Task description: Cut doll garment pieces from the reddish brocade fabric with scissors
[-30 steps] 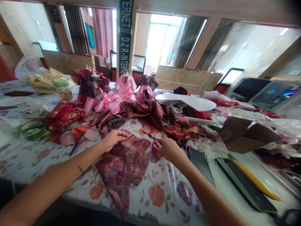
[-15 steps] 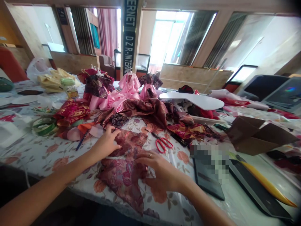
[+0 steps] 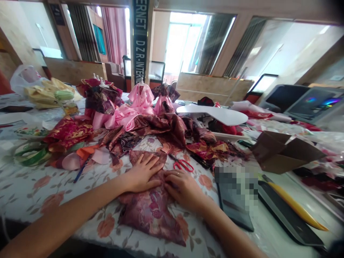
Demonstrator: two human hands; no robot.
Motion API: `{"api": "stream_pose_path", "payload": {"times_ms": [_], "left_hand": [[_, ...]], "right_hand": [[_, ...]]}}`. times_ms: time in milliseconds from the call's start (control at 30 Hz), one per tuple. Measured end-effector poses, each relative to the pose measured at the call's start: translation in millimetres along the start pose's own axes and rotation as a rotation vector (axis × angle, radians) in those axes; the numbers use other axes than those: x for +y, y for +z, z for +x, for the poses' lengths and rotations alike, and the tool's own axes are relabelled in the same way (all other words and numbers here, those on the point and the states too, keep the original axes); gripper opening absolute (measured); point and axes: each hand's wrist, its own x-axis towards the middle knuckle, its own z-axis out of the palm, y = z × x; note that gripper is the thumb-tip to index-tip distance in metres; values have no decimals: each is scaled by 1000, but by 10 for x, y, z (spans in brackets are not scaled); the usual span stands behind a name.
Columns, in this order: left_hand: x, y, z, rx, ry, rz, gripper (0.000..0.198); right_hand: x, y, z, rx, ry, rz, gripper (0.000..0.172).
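Note:
A mauve-brown brocade piece (image 3: 153, 211) with a raised paisley pattern lies on the flowered tablecloth before me, narrow in the middle and wider at its near end. My left hand (image 3: 143, 173) rests flat over its upper part, fingers spread. At the right edge of the narrow middle, my right hand (image 3: 185, 186) has its fingers bent and closed on the cloth, a ring on one finger. Red-handled scissors (image 3: 184, 165) lie just beyond the right hand, their blades pointing away to the left. Some of the brocade is hidden under both hands.
Crumpled brown satin brocade (image 3: 166, 125) and small dress forms in pink satin (image 3: 141, 98) stand behind. To the left are a green tape roll (image 3: 30, 154) and a blue pen (image 3: 80, 172). A dark flat device (image 3: 236, 211) and an open brown box (image 3: 285, 152) are to the right.
My left hand has moved right and flattened onto the brocade. My right hand has come down onto its edge, its fingers closing. The near end of the cloth is spread further right.

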Motion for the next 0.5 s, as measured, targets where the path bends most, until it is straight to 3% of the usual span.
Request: {"api": "stream_pose_path", "payload": {"times_ms": [200, 333, 500], "left_hand": [[237, -148, -106, 85, -40, 17, 46], [87, -64, 78, 123, 101, -64, 44], [-144, 76, 224, 46, 137, -13, 57]], "right_hand": [[-61, 98, -21, -33, -78, 36, 15], [-59, 117, -22, -26, -100, 57, 16], [-48, 116, -11, 4, -66, 91, 15]]}}
